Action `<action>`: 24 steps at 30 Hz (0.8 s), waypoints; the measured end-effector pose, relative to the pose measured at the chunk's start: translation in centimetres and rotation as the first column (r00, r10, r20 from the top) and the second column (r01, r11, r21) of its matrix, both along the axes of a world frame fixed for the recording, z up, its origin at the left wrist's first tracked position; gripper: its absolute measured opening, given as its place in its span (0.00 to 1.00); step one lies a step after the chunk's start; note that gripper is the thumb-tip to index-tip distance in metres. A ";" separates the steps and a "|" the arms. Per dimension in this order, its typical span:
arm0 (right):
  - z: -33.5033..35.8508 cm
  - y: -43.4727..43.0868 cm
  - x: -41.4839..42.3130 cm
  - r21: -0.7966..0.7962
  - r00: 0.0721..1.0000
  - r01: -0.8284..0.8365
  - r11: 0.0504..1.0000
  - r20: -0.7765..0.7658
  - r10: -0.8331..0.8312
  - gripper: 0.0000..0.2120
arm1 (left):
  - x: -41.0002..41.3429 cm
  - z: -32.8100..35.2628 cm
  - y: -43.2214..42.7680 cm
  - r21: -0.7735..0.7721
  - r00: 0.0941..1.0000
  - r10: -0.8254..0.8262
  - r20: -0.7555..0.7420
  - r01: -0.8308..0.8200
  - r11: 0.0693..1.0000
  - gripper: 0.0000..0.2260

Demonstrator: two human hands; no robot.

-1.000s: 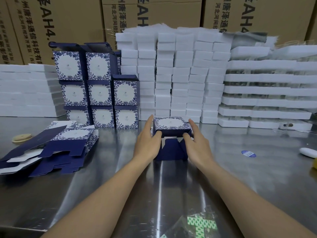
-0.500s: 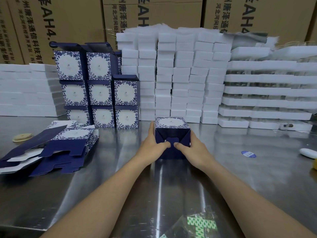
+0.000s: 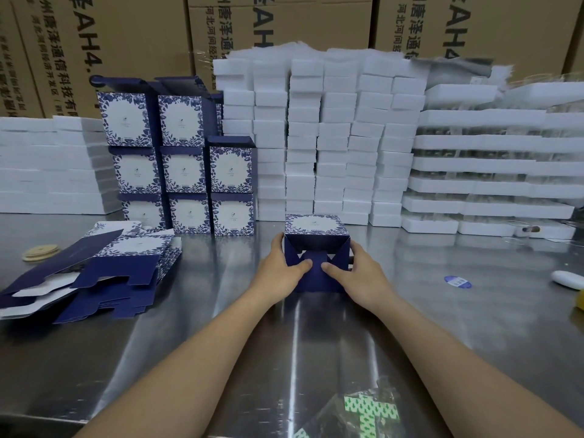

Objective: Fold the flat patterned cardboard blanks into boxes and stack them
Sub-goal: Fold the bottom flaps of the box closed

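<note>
One half-folded box (image 3: 316, 248): lies on its side near the middle of the steel table (image 3: 221, 327), just in front of the white stacks. The patterned panel is up and the dark-blue bottom flaps face the person, with small gaps showing between them.
Left hand (image 3: 279, 273): grips the box's left wall, fingers curled behind it.
Right hand (image 3: 360, 275): grips the right wall the same way.
Thumbs (image 3: 303, 265): press the flap face, their tips almost meeting at its centre. The step looks like locking the bottom. Even, square pressure while the fingers brace the walls should seat the tabs without skewing the box.
Brown cartons (image 3: 126, 33): form a printed wall at the back.
White blocks (image 3: 331, 137): stand in tall columns just behind the box, so a push away from the person has little room.
Folded stack (image 3: 186, 172): stands left of the box, apart from it. Its right column is one box lower, a likely landing spot, but the raised lid flaps there could snag.
Flat blanks (image 3: 104, 267): lie fanned at front left, near the foot of the stack.
Plastic bag (image 3: 363, 409): lies at the near edge.
Blue sticker (image 3: 457, 282): lies on the table to the right, well apart from the box.
</note>
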State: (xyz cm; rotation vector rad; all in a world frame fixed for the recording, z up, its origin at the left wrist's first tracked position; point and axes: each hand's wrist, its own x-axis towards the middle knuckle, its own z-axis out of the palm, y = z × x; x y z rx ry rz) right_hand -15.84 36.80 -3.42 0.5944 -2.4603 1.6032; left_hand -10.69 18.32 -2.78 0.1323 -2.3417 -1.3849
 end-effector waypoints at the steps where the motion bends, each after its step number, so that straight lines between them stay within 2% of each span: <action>1: 0.0 0.0 -0.1 0.000 1.000 0.003 1.000 0.000 -0.003 0.35 | 0.0 0.0 0.0 -0.003 1.000 -0.002 -0.002 0.002 1.000 0.34; 9: -0.6 0.0 -0.7 0.012 0.999 0.037 0.999 -0.018 -0.037 0.30 | -0.3 -0.3 -0.3 -0.041 1.000 0.009 0.006 -0.009 0.999 0.30; 17: -0.5 -0.1 -0.5 0.000 1.000 0.022 1.000 -0.015 -0.022 0.29 | -0.4 -0.1 -0.1 0.017 1.000 0.001 0.004 -0.001 1.000 0.27; 24: -0.1 -0.1 0.5 0.042 0.998 -0.037 0.998 -0.055 0.040 0.18 | 0.0 0.0 0.0 0.062 0.996 -0.076 -0.034 0.078 0.995 0.42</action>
